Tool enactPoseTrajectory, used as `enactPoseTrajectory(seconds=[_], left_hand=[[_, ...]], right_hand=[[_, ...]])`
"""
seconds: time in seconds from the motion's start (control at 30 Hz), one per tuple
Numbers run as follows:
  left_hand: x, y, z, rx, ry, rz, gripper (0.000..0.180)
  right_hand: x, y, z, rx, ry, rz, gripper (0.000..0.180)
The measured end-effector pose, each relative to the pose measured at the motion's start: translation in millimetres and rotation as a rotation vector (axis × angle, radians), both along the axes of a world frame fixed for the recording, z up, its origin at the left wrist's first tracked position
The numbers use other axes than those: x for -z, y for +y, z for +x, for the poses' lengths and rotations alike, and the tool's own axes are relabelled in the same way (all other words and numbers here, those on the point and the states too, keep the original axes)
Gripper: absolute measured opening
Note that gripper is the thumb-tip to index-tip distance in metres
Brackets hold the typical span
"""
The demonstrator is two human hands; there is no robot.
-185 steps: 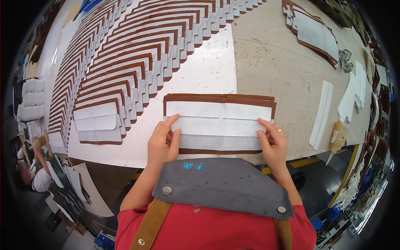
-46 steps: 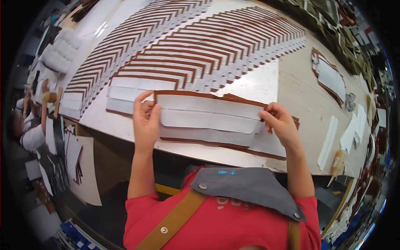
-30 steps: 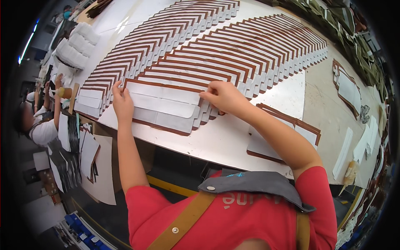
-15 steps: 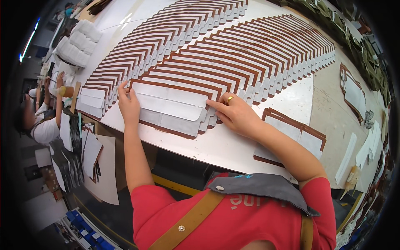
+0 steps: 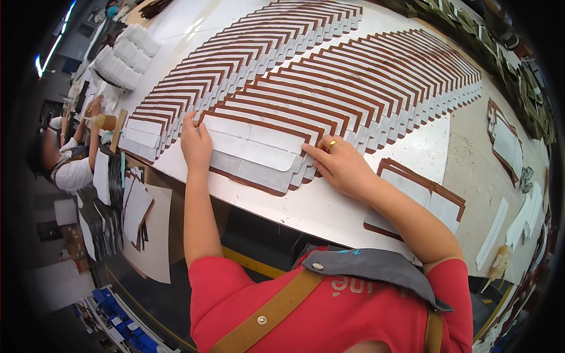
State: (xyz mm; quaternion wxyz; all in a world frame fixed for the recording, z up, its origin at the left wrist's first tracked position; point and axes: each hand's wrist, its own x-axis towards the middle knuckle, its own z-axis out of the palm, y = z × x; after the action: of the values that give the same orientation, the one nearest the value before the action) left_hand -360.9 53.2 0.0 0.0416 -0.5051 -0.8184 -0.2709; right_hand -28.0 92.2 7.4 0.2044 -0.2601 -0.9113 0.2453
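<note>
A row of overlapping flat white panels with brown edges (image 5: pixel 359 76) runs away from me across the white table. The nearest panel (image 5: pixel 250 138) lies on top at the table's front edge, with a lengthwise fold or flap across its middle. My left hand (image 5: pixel 196 142) holds it by the far left corner, thumb and fingers bent around the edge. At its right end, the thumb and forefinger of my right hand (image 5: pixel 344 167) close on the edge; a ring shows on that hand. The fingertips' undersides are hidden.
A second overlapping row (image 5: pixel 235 59) lies to the left. To the right of my right forearm sits a pile of similar panels (image 5: pixel 421 197). Beyond it are more panels (image 5: pixel 505 141), white strips (image 5: pixel 493 232) and a glue-like bottle (image 5: pixel 500 262). A co-worker (image 5: pixel 73 156) works at far left.
The whole view has shifted slightly, so the table and panels appear a little farther right. Both hands keep their places on the nearest panel.
</note>
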Motion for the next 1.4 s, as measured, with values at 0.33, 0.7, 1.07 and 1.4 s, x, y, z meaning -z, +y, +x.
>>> enactPoseTrajectory(seconds=[0.33, 0.7, 1.07, 1.4], left_hand=[[-50, 16, 86, 0.452, 0.205, 0.042, 0.036], [-1, 26, 124, 0.612, 0.324, -0.292, 0.053], [3, 30, 103, 0.631, -0.052, -0.009, 0.050], [-42, 8, 257, 1.017, -0.021, -0.142, 0.041]], right_hand=[[-4, 0, 1, 0.010, -0.040, -0.006, 0.039], [2, 8, 15, 0.029, 0.122, -0.298, 0.034], [-37, -33, 179, 0.507, 0.147, -0.288, 0.019], [-38, -95, 264, 0.827, 0.120, -0.072, 0.013]])
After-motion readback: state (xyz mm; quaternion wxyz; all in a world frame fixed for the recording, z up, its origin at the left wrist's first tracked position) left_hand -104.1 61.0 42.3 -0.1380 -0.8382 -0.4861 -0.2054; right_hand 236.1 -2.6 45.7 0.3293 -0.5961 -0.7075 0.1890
